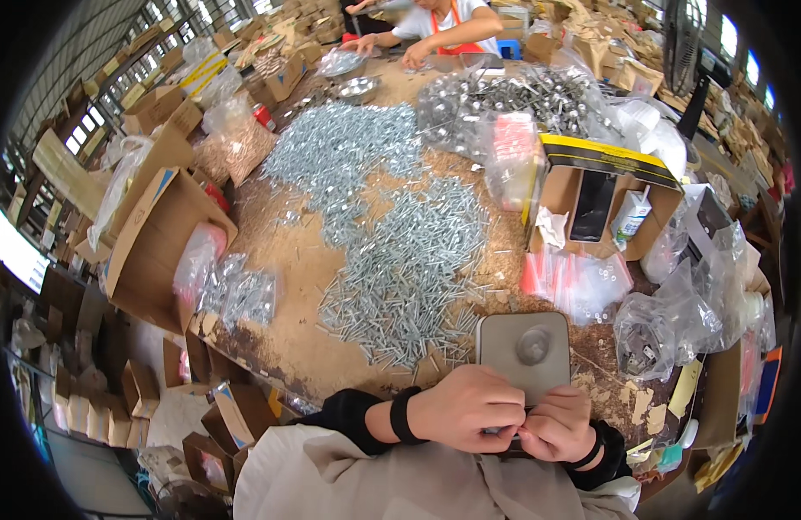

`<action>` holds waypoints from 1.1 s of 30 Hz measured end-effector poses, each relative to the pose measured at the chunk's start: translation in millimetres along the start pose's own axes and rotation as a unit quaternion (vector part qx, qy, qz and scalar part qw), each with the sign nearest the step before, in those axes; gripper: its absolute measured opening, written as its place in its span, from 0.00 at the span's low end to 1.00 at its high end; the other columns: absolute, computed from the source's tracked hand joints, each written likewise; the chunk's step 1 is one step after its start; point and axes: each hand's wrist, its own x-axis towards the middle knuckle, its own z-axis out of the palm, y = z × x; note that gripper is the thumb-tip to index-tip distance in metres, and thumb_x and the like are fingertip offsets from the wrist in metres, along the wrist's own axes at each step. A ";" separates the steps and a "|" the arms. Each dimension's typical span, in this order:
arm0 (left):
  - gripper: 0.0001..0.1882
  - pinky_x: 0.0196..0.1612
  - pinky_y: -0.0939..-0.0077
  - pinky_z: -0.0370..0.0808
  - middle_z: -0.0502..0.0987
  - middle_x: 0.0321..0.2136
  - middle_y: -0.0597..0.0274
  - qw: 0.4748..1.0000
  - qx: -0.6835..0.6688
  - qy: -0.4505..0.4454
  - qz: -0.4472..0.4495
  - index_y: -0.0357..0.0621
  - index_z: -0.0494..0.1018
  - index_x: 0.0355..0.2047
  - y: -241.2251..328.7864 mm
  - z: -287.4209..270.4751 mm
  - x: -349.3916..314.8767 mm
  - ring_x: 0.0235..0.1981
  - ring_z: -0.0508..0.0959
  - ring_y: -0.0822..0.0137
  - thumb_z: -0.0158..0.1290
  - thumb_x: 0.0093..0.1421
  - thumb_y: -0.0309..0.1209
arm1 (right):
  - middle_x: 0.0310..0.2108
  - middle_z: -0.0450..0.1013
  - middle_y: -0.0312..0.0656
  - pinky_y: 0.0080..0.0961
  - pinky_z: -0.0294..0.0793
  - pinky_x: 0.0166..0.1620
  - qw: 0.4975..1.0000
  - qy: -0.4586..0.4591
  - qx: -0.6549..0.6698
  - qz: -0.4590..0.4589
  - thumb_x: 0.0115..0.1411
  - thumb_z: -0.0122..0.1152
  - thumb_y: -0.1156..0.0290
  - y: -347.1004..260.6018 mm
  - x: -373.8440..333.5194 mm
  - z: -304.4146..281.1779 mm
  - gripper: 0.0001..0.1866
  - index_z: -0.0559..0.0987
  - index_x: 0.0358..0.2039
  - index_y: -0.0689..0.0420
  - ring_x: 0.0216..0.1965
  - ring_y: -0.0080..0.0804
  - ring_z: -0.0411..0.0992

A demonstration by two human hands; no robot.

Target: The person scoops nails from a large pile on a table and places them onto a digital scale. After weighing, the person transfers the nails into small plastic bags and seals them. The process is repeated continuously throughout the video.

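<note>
My left hand [470,406] is closed, its fingers curled inward at the table's near edge. Beside it my right hand [558,425] is closed too, with the fingertips of both hands meeting. Whatever they pinch is too small and covered to make out. Just beyond the hands lies a flat grey-beige square plate [539,374] with a small clear round dish [534,345] on it. A large heap of silvery screws or pins [405,269] spreads from the plate's left side toward the middle of the table. Another heap of small metal pieces [348,143] lies behind it.
Flat plastic bags [578,282] lie right of the heap, below an open carton [660,186] with a phone [593,206] inside. At left stands a cardboard box [153,251] beside filled clear bags [244,293]. Across the table a person [448,30] works near metal bowls [359,88].
</note>
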 end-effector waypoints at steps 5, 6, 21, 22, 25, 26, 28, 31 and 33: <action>0.08 0.31 0.69 0.78 0.75 0.24 0.66 0.999 -0.033 0.028 0.005 0.45 0.76 0.27 -7.0 -20.6 -11.8 0.25 0.78 0.62 0.60 0.46 0.20 | 0.15 0.69 0.31 0.23 0.64 0.23 0.998 0.033 0.050 -0.021 0.50 0.65 0.74 -0.3 -5.6 -2.2 0.07 0.74 0.23 0.52 0.13 0.29 0.67; 0.08 0.31 0.69 0.78 0.75 0.25 0.66 0.999 -0.041 0.029 -0.007 0.45 0.76 0.27 -6.2 -23.8 -16.6 0.26 0.78 0.61 0.60 0.47 0.20 | 0.15 0.70 0.31 0.23 0.64 0.23 0.997 0.037 0.061 -0.019 0.50 0.65 0.74 -0.5 -7.7 -1.5 0.07 0.74 0.23 0.52 0.13 0.28 0.67; 0.06 0.41 0.74 0.75 0.81 0.33 0.62 0.858 0.152 0.378 -0.313 0.40 0.78 0.36 -7.0 -124.7 -122.5 0.35 0.80 0.68 0.59 0.58 0.21 | 0.16 0.73 0.34 0.30 0.70 0.27 0.975 0.203 0.073 0.045 0.60 0.67 0.57 -0.8 -17.2 2.7 0.16 0.77 0.26 0.56 0.15 0.31 0.67; 0.05 0.40 0.79 0.74 0.80 0.32 0.65 0.818 0.098 0.487 -0.291 0.38 0.77 0.37 -3.8 -146.0 -127.0 0.34 0.78 0.73 0.57 0.60 0.21 | 0.16 0.73 0.35 0.30 0.70 0.27 0.974 0.213 0.061 0.049 0.60 0.67 0.57 0.8 -17.9 3.5 0.16 0.77 0.26 0.56 0.15 0.32 0.67; 0.04 0.41 0.82 0.73 0.79 0.34 0.67 0.783 0.225 0.546 -0.195 0.38 0.75 0.40 -12.8 -214.8 -170.4 0.35 0.77 0.76 0.54 0.66 0.24 | 0.16 0.73 0.36 0.31 0.70 0.28 0.979 0.194 0.047 0.047 0.61 0.66 0.60 2.5 -15.2 3.7 0.14 0.76 0.26 0.57 0.16 0.33 0.67; 0.05 0.41 0.81 0.73 0.80 0.33 0.65 0.765 0.247 0.561 -0.196 0.36 0.76 0.39 -19.5 -230.7 -180.6 0.36 0.77 0.76 0.53 0.67 0.25 | 0.17 0.73 0.36 0.31 0.70 0.28 0.981 0.187 0.036 0.049 0.60 0.65 0.62 1.7 -14.8 4.1 0.14 0.76 0.26 0.57 0.16 0.33 0.67; 0.06 0.40 0.79 0.74 0.81 0.32 0.61 0.730 0.371 0.488 -0.302 0.36 0.78 0.38 -35.1 -258.9 -211.6 0.35 0.79 0.72 0.56 0.64 0.26 | 0.17 0.73 0.36 0.32 0.70 0.29 0.986 0.159 0.013 0.043 0.59 0.65 0.65 1.9 -12.3 3.4 0.11 0.76 0.25 0.57 0.17 0.34 0.67; 0.06 0.38 0.74 0.75 0.82 0.31 0.57 0.720 0.453 0.347 -0.394 0.37 0.79 0.36 -56.2 -254.0 -215.8 0.33 0.81 0.66 0.58 0.60 0.26 | 0.17 0.72 0.37 0.33 0.69 0.30 0.990 0.133 -0.009 0.054 0.56 0.65 0.69 3.5 -6.4 1.8 0.09 0.76 0.25 0.57 0.18 0.36 0.68; 0.09 0.38 0.70 0.75 0.82 0.31 0.55 0.785 0.393 0.314 -0.362 0.39 0.79 0.37 -72.4 -240.0 -201.5 0.34 0.81 0.61 0.59 0.56 0.25 | 0.17 0.72 0.37 0.33 0.68 0.30 0.989 0.130 -0.019 0.068 0.54 0.65 0.71 6.3 -3.5 1.1 0.07 0.76 0.24 0.57 0.18 0.36 0.67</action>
